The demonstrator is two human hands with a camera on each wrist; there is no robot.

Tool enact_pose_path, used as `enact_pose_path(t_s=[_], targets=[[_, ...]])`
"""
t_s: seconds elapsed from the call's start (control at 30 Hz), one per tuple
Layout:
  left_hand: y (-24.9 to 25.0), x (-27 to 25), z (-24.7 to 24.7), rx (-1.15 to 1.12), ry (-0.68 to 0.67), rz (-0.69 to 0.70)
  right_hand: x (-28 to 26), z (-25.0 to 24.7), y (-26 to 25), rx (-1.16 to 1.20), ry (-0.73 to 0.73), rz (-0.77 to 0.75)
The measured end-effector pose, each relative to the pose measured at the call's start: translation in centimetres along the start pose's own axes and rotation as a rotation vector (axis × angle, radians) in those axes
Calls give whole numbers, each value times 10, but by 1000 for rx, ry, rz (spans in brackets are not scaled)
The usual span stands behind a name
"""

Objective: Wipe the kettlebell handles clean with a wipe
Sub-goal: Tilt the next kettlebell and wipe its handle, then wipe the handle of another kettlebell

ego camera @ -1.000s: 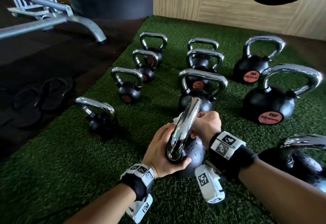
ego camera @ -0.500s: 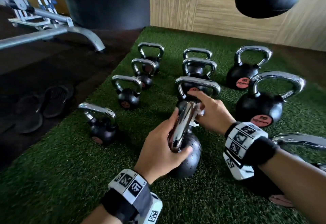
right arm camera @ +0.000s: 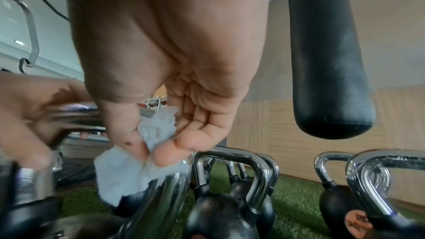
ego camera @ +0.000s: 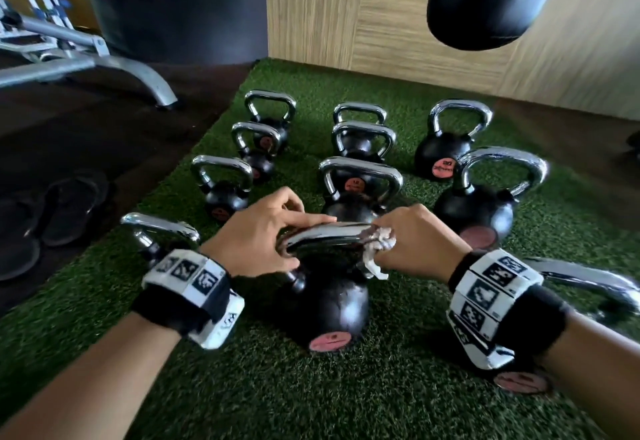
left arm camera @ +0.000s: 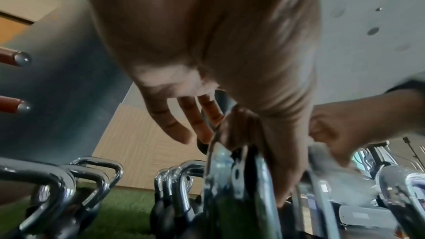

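Because the kettlebell is a dense black ball under a chrome loop, it will likely sit heavy and steady on the green turf in front of the person, among its fellows, and need only bracing. Its handle looks hard, smooth and probably slick, best gripped at the top bar. The left hand holds that bar at its left end, thumb beneath, fingers lying over the top. The right hand pinches the wipe between thumb and curled fingers against the handle's right corner. Soft and crumpled, the wipe should mould round the bend.
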State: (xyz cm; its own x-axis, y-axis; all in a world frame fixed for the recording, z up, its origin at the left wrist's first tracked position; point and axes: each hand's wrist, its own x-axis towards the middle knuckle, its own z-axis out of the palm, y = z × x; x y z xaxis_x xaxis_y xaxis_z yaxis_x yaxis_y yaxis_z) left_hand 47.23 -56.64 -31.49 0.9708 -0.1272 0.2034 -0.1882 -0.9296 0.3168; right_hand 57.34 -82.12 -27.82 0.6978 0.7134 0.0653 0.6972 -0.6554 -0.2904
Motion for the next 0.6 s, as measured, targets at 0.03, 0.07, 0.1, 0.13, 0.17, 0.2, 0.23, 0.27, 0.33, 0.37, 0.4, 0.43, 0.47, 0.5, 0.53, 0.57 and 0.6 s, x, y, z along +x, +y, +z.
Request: enact_pose_path(t_s=[0.03,0.07,0.1,0.13,0.17,0.2,0.23,0.27,0.33,0.37,0.4,0.43,0.47,0.5,0.53,0.57,0.6], targets=[[-4,5,-5,26,-21,11,-6,0,-1,8,10,14],[-6,9,-8,46,-34,26,-11,1,-2,22,25,28],[-8,13,-9,55,-42,41,-17,3,-3,37,39,42],[-9,16,-10,58,-48,54,-21,4,-5,60,52,51],[-10,18,-10,58,-54,66,-23,5,-7,83,59,60],[-11,19,-9,56,-62,77,-25,4,-8,108,58,70],[-13,21,-9,45,-75,82,-26,3,-8,132,45,87],[-14,22,-9,25,-97,82,-27,1,-7,152,13,112],[-13,26,-12,-43,-166,81,-31,-4,0,194,-58,159],[-8,29,-15,-74,-188,92,-36,-6,6,230,-51,192],[-2,32,-16,-101,-194,118,-40,-7,11,261,-3,224],[7,36,-18,-131,-181,161,-45,-8,15,284,68,272],[21,40,-17,-176,-146,207,-53,-13,19,304,135,327],[36,43,-15,-214,-97,239,-58,-17,23,323,184,372],[52,47,-12,-256,-43,279,-64,-24,28,316,224,426],[69,51,-9,-283,14,315,-70,-33,30,286,246,484],[86,56,-4,-301,73,344,-76,-41,32,267,265,528]])
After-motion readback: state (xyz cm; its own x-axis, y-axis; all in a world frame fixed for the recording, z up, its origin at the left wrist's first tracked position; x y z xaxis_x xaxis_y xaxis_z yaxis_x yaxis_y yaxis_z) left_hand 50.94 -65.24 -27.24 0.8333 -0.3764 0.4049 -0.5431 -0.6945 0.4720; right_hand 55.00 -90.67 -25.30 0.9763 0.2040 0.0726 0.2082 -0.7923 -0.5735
